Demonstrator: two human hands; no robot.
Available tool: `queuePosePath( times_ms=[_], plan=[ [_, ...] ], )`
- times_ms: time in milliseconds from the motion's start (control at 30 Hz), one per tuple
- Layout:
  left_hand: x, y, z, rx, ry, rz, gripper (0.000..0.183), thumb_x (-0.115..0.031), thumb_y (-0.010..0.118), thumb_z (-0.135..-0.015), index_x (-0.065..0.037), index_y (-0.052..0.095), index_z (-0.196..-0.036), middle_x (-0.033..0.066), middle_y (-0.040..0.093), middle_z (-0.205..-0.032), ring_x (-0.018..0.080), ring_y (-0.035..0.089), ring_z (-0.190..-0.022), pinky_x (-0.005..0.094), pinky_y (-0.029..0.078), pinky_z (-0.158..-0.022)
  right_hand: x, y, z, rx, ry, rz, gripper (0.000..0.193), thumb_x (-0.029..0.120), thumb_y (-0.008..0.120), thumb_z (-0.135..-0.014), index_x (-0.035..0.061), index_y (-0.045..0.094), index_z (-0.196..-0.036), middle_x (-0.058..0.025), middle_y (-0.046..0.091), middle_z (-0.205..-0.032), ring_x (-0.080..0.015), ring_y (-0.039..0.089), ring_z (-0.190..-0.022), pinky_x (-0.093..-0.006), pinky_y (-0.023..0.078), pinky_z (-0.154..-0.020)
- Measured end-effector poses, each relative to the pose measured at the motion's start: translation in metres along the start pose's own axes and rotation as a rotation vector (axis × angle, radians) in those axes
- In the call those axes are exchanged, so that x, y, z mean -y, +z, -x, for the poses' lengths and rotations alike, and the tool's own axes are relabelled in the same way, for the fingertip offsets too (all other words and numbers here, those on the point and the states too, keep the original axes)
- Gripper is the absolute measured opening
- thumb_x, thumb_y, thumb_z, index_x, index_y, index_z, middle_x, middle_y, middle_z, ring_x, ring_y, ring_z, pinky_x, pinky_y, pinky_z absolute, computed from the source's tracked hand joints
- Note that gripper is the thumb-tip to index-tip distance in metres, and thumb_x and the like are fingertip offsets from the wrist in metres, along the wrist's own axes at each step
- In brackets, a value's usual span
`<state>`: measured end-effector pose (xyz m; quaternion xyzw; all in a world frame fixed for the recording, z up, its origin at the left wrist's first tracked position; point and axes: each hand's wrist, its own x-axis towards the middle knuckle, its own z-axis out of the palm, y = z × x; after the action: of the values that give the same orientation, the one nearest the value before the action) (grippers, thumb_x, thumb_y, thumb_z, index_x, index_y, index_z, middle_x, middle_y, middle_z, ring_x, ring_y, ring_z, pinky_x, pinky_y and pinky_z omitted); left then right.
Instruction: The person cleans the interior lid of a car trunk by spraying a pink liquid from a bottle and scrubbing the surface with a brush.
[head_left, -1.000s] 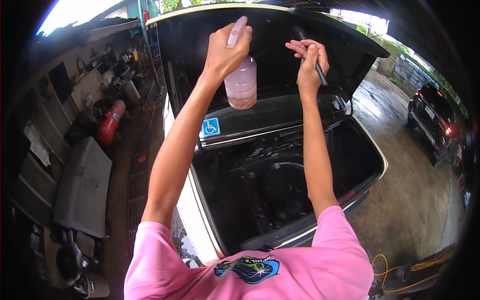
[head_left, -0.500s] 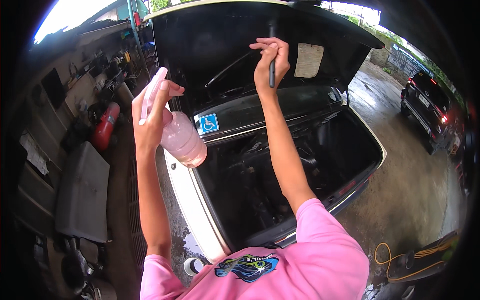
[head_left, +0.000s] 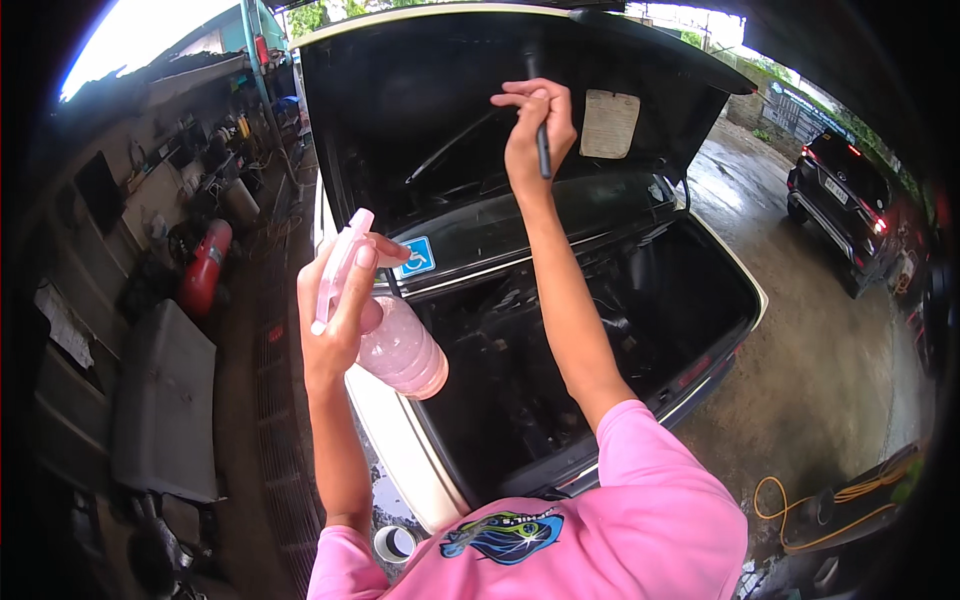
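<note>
Though behind left hand (head_left: pixel 342 325) (partly), sticker (head_left: pixel 419 257).

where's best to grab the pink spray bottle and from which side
The pink spray bottle is likely best held by its neck, just under the spray head, coming from the left: the neck is narrower than the rounded body, which slants down to the right.

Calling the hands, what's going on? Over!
Left hand gripping pink spray bottle. Right hand holding dark stick. Raised trunk lid ahead.
</note>
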<state>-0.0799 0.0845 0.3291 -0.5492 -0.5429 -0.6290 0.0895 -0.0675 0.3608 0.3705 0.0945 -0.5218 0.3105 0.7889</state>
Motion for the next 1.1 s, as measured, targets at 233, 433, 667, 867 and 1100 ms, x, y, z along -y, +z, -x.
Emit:
queuePosePath(
  times_ms=[233,433,667,867,1100],
  plan=[
    [-0.001,-0.002,0.011,0.001,-0.021,0.089,0.037,-0.029,0.053,-0.096,0.005,0.068,-0.093,0.0178,0.072,-0.091,0.0268,0.071,-0.091,0.0396,0.051,-0.089,0.021,0.006,0.009,0.147,0.04,0.126,0.021,0.012,0.042,-0.103,-0.0018,0.057,-0.097,-0.0114,0.073,-0.085,-0.0153,0.072,-0.071,-0.0256,0.048,-0.058],
    [-0.001,-0.005,0.027,-0.025,-0.063,0.122,0.037,-0.028,0.053,-0.095,0.007,0.067,-0.094,0.0196,0.071,-0.091,0.0276,0.071,-0.091,0.0391,0.05,-0.092,0.017,0.001,0.019,0.094,0.086,0.081,0.021,0.014,0.042,-0.104,-0.0008,0.056,-0.1,-0.012,0.072,-0.091,-0.0198,0.074,-0.08,-0.0275,0.051,-0.067],
    [0.0,-0.009,0.024,0.008,-0.061,0.146,0.035,-0.025,0.052,-0.095,0.007,0.066,-0.097,0.0204,0.071,-0.093,0.0292,0.071,-0.092,0.0404,0.052,-0.092,0.011,0.013,0.029,0.1,0.102,-0.072,0.014,0.007,0.048,-0.1,-0.0007,0.059,-0.097,-0.0142,0.072,-0.09,-0.02,0.074,-0.08,-0.0271,0.055,-0.067],
    [0.003,-0.012,0.026,-0.025,-0.103,0.078,0.043,-0.031,0.049,-0.093,0.008,0.067,-0.091,0.0186,0.07,-0.089,0.0288,0.068,-0.092,0.0396,0.046,-0.097,0.004,0.006,0.033,0.099,-0.058,-0.036,0.02,0.014,0.043,-0.105,-0.0001,0.056,-0.103,-0.0149,0.072,-0.097,-0.0213,0.073,-0.087,-0.0288,0.053,-0.072],
    [0.012,-0.001,0.028,-0.027,-0.122,0.117,0.045,-0.033,0.051,-0.092,0.008,0.067,-0.09,0.0185,0.07,-0.09,0.0291,0.068,-0.091,0.0401,0.045,-0.097,0.018,0.015,0.02,0.208,-0.039,-0.073,0.021,0.013,0.043,-0.104,-0.0008,0.057,-0.099,-0.0113,0.071,-0.09,-0.0186,0.073,-0.079,-0.0266,0.049,-0.064]
  ],
)
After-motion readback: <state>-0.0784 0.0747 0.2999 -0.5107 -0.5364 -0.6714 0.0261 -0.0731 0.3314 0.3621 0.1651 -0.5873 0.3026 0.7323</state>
